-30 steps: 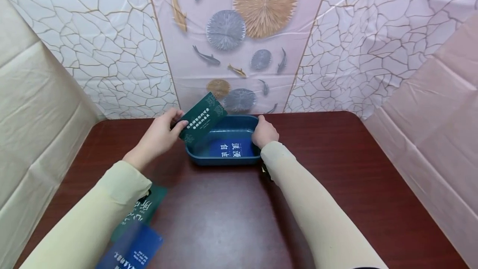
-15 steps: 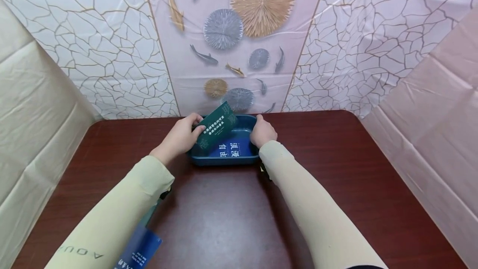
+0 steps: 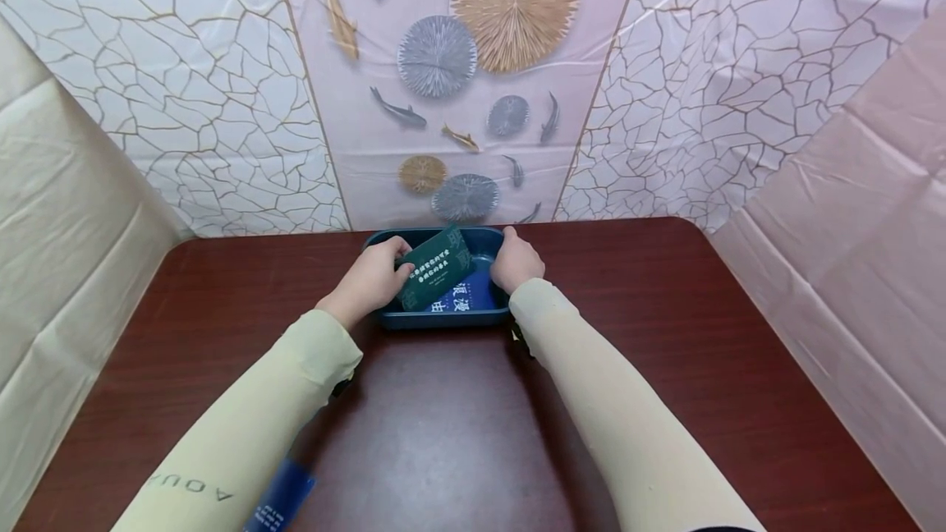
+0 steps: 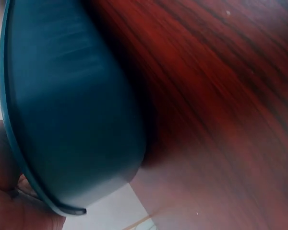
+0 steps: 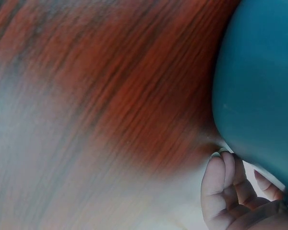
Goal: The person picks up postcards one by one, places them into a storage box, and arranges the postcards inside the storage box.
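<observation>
A dark blue-green plastic basin [image 3: 443,319] stands at the far side of the table. My left hand [image 3: 372,276] pinches a green card [image 3: 441,263] with white writing, tilted down inside the basin. Beneath it lies a blue card [image 3: 482,292] with large white characters, partly covered. At the basin's right end, my right hand [image 3: 517,261] holds the rim. The left wrist view has the basin's outer wall [image 4: 77,120], with my fingers [image 4: 5,163] above its rim. In the right wrist view, curled fingers [image 5: 221,182] are beside the basin wall [image 5: 264,81].
Another blue card [image 3: 284,493] lies on the dark red wooden table [image 3: 443,433] at the lower left, partly under my left sleeve [image 3: 244,433]. A patterned backdrop [image 3: 458,146] rises right behind the basin.
My left hand has moved right and lowered the green card from the basin's left edge into it. The left sleeve now hides a green card on the table. The right hand keeps its place.
</observation>
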The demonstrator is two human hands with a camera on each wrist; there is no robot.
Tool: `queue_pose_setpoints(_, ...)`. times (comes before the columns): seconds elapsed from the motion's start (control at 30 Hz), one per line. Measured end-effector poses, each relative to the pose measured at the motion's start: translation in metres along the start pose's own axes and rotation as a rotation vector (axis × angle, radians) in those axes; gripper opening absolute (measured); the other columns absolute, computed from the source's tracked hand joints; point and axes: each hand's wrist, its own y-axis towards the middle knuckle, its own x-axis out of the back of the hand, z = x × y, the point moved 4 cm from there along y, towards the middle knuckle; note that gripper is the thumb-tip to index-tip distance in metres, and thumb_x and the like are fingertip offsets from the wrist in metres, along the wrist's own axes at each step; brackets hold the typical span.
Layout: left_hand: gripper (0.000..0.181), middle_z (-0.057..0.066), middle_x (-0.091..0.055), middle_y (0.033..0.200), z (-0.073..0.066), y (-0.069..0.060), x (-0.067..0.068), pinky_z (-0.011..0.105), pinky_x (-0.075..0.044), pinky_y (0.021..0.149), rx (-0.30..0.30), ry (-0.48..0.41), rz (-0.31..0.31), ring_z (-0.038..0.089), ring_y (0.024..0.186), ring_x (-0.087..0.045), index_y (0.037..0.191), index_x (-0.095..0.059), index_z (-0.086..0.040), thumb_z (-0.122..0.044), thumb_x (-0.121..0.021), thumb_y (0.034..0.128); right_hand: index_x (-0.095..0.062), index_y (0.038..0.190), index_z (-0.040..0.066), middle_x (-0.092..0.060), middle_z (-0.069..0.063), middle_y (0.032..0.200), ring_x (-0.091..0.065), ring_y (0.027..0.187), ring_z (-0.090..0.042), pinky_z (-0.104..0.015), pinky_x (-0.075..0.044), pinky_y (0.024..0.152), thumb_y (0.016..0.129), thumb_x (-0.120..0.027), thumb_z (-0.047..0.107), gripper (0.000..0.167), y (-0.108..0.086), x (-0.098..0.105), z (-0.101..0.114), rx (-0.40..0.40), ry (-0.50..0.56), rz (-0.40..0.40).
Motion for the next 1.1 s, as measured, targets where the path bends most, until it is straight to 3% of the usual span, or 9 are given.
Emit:
queue_pose_setpoints(0.13, 0.027, 0.010, -0.061, 0.112, 0.001, 0.003, -0.003, 0.040, -0.049, 0.080, 0.037, 0.032, 0.017, 0.021, 0.089, -0.059, 0.121, -0.054, -0.007, -0.019, -0.059, 0.0970, -0.034, 0.147, 0.017, -0.058, -0.014, 0.128, -0.061, 0.104, -0.031, -0.055, -0.048, 0.089, 0.089, -0.068, 0.015, 0.068, -0.001, 0.001, 0.001, -0.002, 0.001, -0.001)
queue_pose_setpoints(0.33, 0.038, 0.014, -0.052, 0.120, -0.004, 0.005, -0.006, 0.043, -0.046, 0.092, 0.070, 0.085, 0.016, 0.025, 0.105, -0.054, 0.129, -0.052, -0.004, -0.018, -0.062, 0.0950, -0.034, 0.147, 0.016, -0.058, -0.014, 0.128, -0.060, 0.104, -0.031, -0.054, -0.047, 0.090, 0.090, -0.067, 0.015, 0.067, -0.003, 0.003, 0.001, 0.002, -0.001, -0.009)
queue_pose_setpoints(0.5, 0.044, 0.016, -0.043, 0.123, -0.006, 0.006, -0.008, 0.044, -0.042, 0.096, 0.063, 0.116, 0.003, 0.029, 0.109, -0.046, 0.132, -0.051, -0.003, -0.019, -0.064, 0.0932, -0.033, 0.148, 0.017, -0.059, -0.013, 0.127, -0.060, 0.103, -0.031, -0.055, -0.047, 0.089, 0.090, -0.066, 0.015, 0.066, -0.002, 0.002, 0.001, 0.000, -0.006, -0.009)
queue_pose_setpoints(0.8, 0.051, 0.018, -0.044, 0.128, -0.009, 0.008, -0.013, 0.049, -0.036, 0.098, 0.011, 0.216, 0.011, 0.036, 0.115, -0.040, 0.134, -0.051, -0.002, -0.020, -0.069, 0.0894, -0.034, 0.147, 0.016, -0.058, -0.013, 0.128, -0.061, 0.103, -0.030, -0.055, -0.048, 0.089, 0.090, -0.067, 0.015, 0.066, -0.001, 0.001, 0.002, 0.002, -0.006, -0.006)
queue_pose_setpoints(1.1, 0.049, 0.016, -0.046, 0.130, -0.014, 0.008, -0.022, 0.051, -0.034, 0.098, 0.001, 0.223, 0.111, 0.036, 0.115, -0.040, 0.135, -0.052, -0.004, -0.016, -0.066, 0.0898, -0.034, 0.147, 0.016, -0.058, -0.013, 0.128, -0.060, 0.102, -0.031, -0.054, -0.047, 0.089, 0.091, -0.065, 0.016, 0.064, 0.001, 0.001, 0.000, 0.019, -0.012, 0.004)
